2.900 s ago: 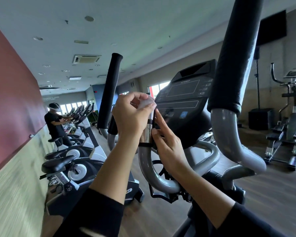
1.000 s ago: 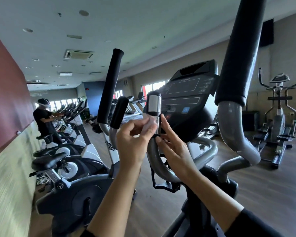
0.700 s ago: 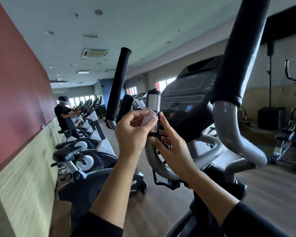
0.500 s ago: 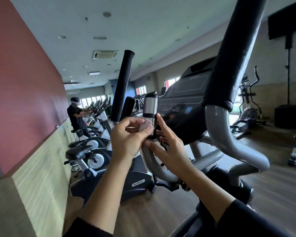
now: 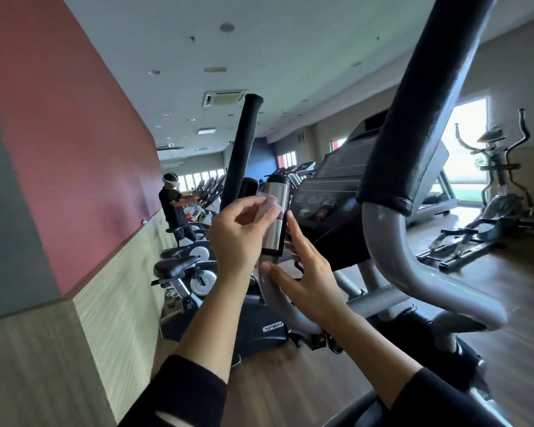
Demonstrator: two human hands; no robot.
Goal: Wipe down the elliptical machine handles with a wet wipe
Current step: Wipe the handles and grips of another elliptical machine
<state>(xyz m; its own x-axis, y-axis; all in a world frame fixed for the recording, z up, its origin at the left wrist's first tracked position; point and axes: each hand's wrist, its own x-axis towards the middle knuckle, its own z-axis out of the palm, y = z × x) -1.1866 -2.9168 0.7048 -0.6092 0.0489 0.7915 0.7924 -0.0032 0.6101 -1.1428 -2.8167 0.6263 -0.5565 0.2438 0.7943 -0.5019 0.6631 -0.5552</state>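
Observation:
My left hand [image 5: 239, 234] pinches a small white wet wipe [image 5: 267, 204] against the silver sensor grip [image 5: 276, 215] of the elliptical's fixed handle. My right hand [image 5: 309, 280] lies with straight fingers along the right side of that grip and the grey tube below it, thumb touching the tube. The tall black foam moving handles stand at left [image 5: 242, 149] and right [image 5: 420, 97]. The black console [image 5: 330, 192] sits just behind the grip.
A red and wood-panel wall [image 5: 74, 167] runs close on the left. A row of exercise bikes [image 5: 191, 266] lines it, with a person [image 5: 173, 208] in black standing far back. Another elliptical [image 5: 490, 204] stands on the wooden floor at right.
My left hand with the wipe has slid down from the grip's top to its lower part, then up again to its middle. The view has swung left.

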